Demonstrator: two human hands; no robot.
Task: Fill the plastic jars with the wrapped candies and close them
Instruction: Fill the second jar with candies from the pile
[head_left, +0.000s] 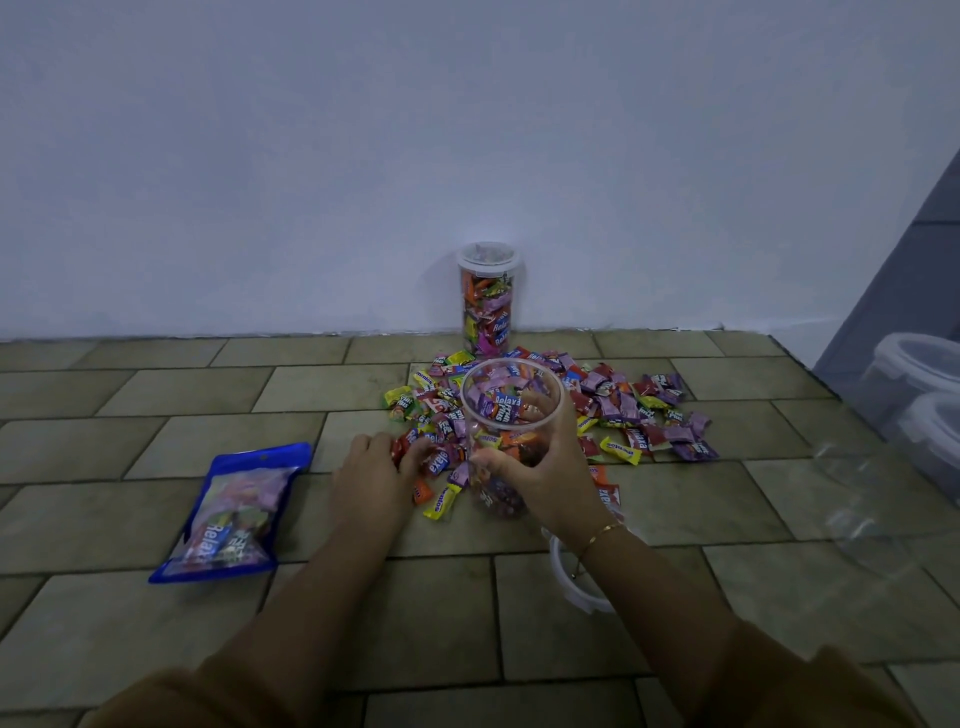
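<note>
While the tiled floor (130, 395) carries everything here, the work centres on the spread of wrapped candies (613, 410) lying loose near the wall, so the gathering should start from its near edge and work outward. At the far side, against the wall, a filled jar (487, 299) stands upright with its lid on, and needs nothing more. To the left lies a blue candy bag (228, 514), flat on the tiles and apart from the pile; it looks to hold further candies for later.

Nearer in, the open jar (511, 431) stands at the pile's near edge, only partly filled, with the right hand (540, 467) wrapped round its wall to steady it. Tipping the mouth a little toward the pile would likely shorten each trip. A white lid (576, 582) lies on the floor beneath the right wrist, within reach for closing.

Smallest of all, the left hand (379, 467) rests on candies at the pile's edge, fingers curled over a few. Taking a modest handful should keep wrappers from spilling past the rim.
</note>
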